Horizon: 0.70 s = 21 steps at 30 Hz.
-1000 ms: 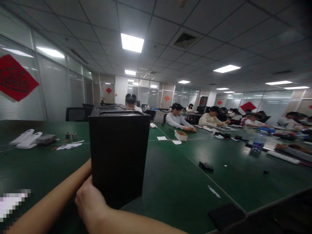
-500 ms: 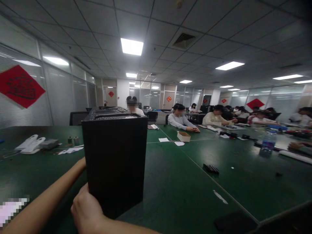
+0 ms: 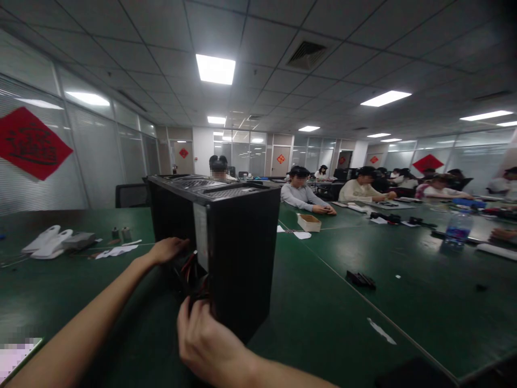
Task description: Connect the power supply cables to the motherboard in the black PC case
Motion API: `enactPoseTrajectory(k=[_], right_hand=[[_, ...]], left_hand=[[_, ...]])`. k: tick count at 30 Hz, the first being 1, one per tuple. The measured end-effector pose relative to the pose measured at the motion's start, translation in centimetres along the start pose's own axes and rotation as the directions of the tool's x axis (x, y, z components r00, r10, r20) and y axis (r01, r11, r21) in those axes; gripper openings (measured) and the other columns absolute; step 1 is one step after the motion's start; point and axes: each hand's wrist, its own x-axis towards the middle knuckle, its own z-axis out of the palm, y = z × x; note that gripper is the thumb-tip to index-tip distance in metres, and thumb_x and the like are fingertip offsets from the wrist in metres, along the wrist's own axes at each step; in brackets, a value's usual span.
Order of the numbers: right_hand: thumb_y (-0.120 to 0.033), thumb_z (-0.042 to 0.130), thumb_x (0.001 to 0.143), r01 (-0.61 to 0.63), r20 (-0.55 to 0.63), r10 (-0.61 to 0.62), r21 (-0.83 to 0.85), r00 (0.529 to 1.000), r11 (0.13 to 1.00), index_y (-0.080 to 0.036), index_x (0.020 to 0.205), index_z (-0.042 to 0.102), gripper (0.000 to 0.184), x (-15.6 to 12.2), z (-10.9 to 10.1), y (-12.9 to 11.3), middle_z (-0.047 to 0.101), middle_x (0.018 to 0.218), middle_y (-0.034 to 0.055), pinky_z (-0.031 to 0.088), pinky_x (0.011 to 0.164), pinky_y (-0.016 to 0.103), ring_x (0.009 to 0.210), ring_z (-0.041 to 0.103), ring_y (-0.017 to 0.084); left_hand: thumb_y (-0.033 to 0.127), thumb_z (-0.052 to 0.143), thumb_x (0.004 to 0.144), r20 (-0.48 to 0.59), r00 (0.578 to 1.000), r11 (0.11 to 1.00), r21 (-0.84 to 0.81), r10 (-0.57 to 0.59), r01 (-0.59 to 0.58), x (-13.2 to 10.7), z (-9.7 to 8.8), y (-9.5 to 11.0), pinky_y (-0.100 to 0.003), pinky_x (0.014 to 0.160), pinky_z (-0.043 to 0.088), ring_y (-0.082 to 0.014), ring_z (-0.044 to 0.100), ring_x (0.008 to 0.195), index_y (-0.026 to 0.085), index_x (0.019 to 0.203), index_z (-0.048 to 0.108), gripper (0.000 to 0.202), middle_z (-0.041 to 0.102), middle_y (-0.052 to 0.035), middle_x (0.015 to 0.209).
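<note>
A black computer case (image 3: 244, 258) stands upright on the green table (image 3: 323, 312) in front of me, turned so that one open side shows. A pale panel and a bundle of red and black cables (image 3: 189, 272) can be seen in that opening. My left hand (image 3: 172, 249) reaches to the open side, its fingers bent at the case and partly lost in shadow. Lower down, my right hand (image 3: 210, 334) grips the near bottom edge of the case beside the cables. Its fingertips are hidden.
White plastic bags (image 3: 48, 241) and a grey box (image 3: 78, 240) lie at left. A small open box (image 3: 309, 222), black parts (image 3: 361, 280) and a water bottle (image 3: 459, 229) are to the right. Several people sit across the table.
The case has turned, so its open side and cables now show, and its near end has shifted right. Both my hands have moved right with it; the left one has come into view.
</note>
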Motion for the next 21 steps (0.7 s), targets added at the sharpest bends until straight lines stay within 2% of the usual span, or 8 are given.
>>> enactPoseTrajectory(k=[3, 5, 6, 7, 9, 12, 16, 21], right_hand=[[-0.014, 0.034, 0.093, -0.158, -0.020, 0.157, -0.026, 0.987, 0.987, 0.008, 0.117, 0.063, 0.044, -4.4, 2.6, 2.5, 0.072, 0.089, 0.0222, 0.046, 0.059, 0.035, 0.070, 0.064, 0.022], [-0.020, 0.040, 0.096, -0.255, 0.025, 0.258, -0.082, 0.966, 0.963, 0.002, 0.109, 0.066, 0.036, -7.4, 4.5, 5.0, 0.071, 0.082, 0.0173, 0.043, 0.065, 0.036, 0.064, 0.059, 0.021], [-0.024, 0.043, 0.097, -0.282, 0.035, 0.286, -0.083, 0.958, 0.956, -0.004, 0.100, 0.068, 0.032, -8.8, 5.4, 6.5, 0.068, 0.073, 0.0124, 0.041, 0.067, 0.036, 0.060, 0.057, 0.020], [-0.026, 0.046, 0.097, -0.276, 0.036, 0.278, -0.047, 0.960, 0.960, -0.011, 0.088, 0.067, 0.028, -10.1, 6.4, 8.1, 0.064, 0.065, 0.0069, 0.037, 0.066, 0.035, 0.055, 0.052, 0.018], [-0.031, 0.048, 0.097, -0.259, -0.015, 0.259, 0.014, 0.966, 0.966, -0.017, 0.071, 0.059, 0.031, -12.5, 8.3, 11.0, 0.058, 0.059, 0.0034, 0.032, 0.066, 0.035, 0.053, 0.049, 0.017], [-0.027, 0.050, 0.094, -0.245, -0.077, 0.246, 0.028, 0.966, 0.969, -0.018, 0.069, 0.059, 0.029, -15.2, 10.6, 14.3, 0.059, 0.058, 0.0028, 0.028, 0.068, 0.035, 0.054, 0.048, 0.016], [-0.028, 0.052, 0.093, -0.246, -0.079, 0.249, 0.042, 0.965, 0.968, -0.017, 0.069, 0.061, 0.027, -16.8, 12.0, 15.7, 0.061, 0.061, 0.0034, 0.027, 0.070, 0.034, 0.057, 0.048, 0.015], [-0.036, 0.052, 0.095, -0.344, -0.053, 0.349, 0.077, 0.936, 0.936, -0.017, 0.066, 0.062, 0.036, -17.1, 11.7, 15.0, 0.061, 0.058, 0.0038, 0.026, 0.070, 0.034, 0.057, 0.048, 0.014]], left_hand=[[0.040, 0.040, 0.094, 0.069, 0.997, 0.994, 0.103, 0.032, -0.039, 0.1, 1.7, 0.4, -0.033, 0.072, 0.047, -0.0313, 0.069, 0.092, 0.021, 0.115, 0.073, 0.043, 0.075, -0.0148, 0.097], [0.042, 0.034, 0.095, 0.040, 0.994, 0.976, 0.188, 0.102, -0.107, -0.2, 2.6, 1.9, -0.036, 0.073, 0.047, -0.0344, 0.068, 0.094, 0.018, 0.132, 0.064, 0.053, 0.073, -0.0191, 0.101], [0.044, 0.029, 0.097, 0.027, 0.990, 0.967, 0.214, 0.136, -0.139, -0.4, 3.0, 3.0, -0.038, 0.074, 0.047, -0.0351, 0.068, 0.094, 0.017, 0.133, 0.063, 0.057, 0.073, -0.0200, 0.100], [0.047, 0.022, 0.098, 0.039, 0.992, 0.966, 0.228, 0.119, -0.125, -0.6, 3.4, 4.1, -0.038, 0.074, 0.047, -0.0352, 0.069, 0.092, 0.017, 0.125, 0.069, 0.062, 0.073, -0.0198, 0.096], [0.057, 0.011, 0.098, 0.042, 0.997, 0.969, 0.236, 0.063, -0.071, -1.2, 3.8, 6.5, -0.039, 0.073, 0.047, -0.0352, 0.070, 0.089, 0.015, 0.094, 0.078, 0.080, 0.073, -0.0205, 0.089], [0.064, 0.007, 0.096, -0.017, 0.998, 0.972, 0.227, 0.068, -0.063, -2.2, 4.1, 9.6, -0.038, 0.071, 0.047, -0.0343, 0.071, 0.085, 0.016, 0.082, 0.078, 0.087, 0.073, -0.0198, 0.083], [0.074, 0.015, 0.092, -0.044, 0.993, 0.977, 0.190, 0.105, -0.095, -3.7, 4.0, 11.4, -0.035, 0.066, 0.044, -0.0321, 0.071, 0.079, 0.018, 0.081, 0.078, 0.086, 0.073, -0.0175, 0.079], [0.079, 0.036, 0.086, -0.075, 0.986, 0.964, 0.232, 0.149, -0.129, -5.4, 3.9, 11.8, -0.033, 0.062, 0.043, -0.0323, 0.071, 0.077, 0.017, 0.085, 0.077, 0.074, 0.073, -0.0158, 0.075]])
